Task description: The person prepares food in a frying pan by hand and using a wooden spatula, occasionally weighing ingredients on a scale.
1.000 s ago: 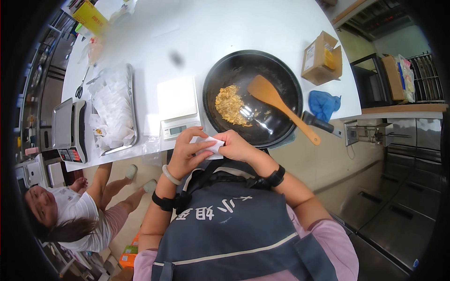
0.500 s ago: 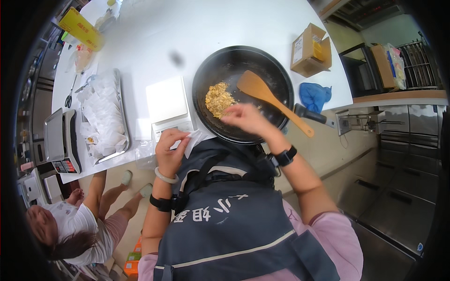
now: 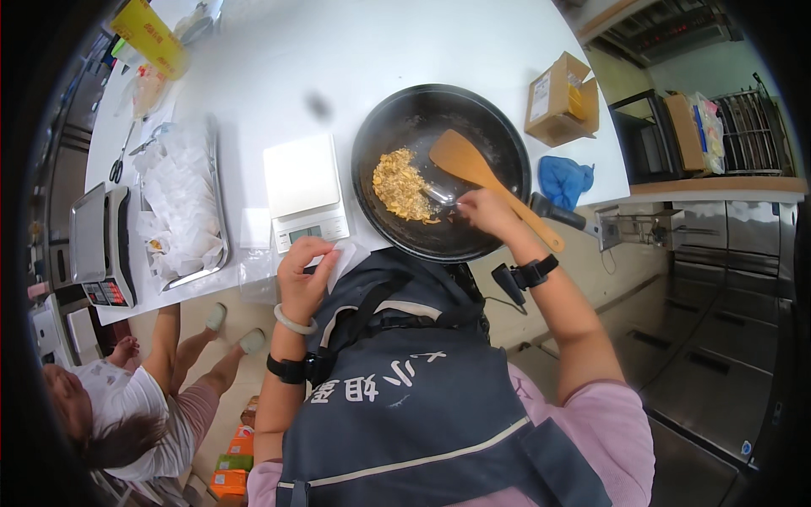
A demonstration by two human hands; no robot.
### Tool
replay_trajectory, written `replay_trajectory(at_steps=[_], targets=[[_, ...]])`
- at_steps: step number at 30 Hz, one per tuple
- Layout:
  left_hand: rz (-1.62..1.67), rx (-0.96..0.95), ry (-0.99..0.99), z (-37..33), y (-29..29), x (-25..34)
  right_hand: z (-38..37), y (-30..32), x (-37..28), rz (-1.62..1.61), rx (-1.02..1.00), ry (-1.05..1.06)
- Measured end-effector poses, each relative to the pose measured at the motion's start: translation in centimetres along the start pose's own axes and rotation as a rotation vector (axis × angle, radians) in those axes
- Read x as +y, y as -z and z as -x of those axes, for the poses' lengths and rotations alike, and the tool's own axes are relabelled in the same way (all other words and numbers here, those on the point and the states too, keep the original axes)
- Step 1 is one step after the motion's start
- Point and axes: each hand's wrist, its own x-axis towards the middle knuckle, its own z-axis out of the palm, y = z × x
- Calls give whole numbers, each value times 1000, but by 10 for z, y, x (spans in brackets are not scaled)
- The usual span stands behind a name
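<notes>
Now the right hand (image 3: 488, 213) sits nearer the right rim of the pan (image 3: 439, 108) than half a second ago, apparently pinching the spoon (image 3: 438, 194); spoon seems taken into use. Spoon: inside pan, beside the mix (image 3: 399, 182); bowl toward far-left rim, long axis slanting to near-right. Left hand (image 3: 302, 272) pinches paper (image 3: 346, 258) by the table's (image 3: 270, 76) near edge.
</notes>
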Motion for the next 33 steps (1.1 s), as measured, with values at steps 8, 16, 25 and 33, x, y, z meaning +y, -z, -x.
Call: replay_trajectory(at_steps=[8, 16, 25, 33], targets=[[5, 15, 61, 0, 0, -1, 12, 15, -32, 336, -165, -19], [-40, 32, 87, 3, 0, -1, -39, -25, -54, -177, -87, -43], [-132, 40, 0, -28, -8, 17, -16, 6, -55, -318, -43, -7], [-94, -10, -114, -73, -65, -1, 28, 59, -68, -394, -38, 138]])
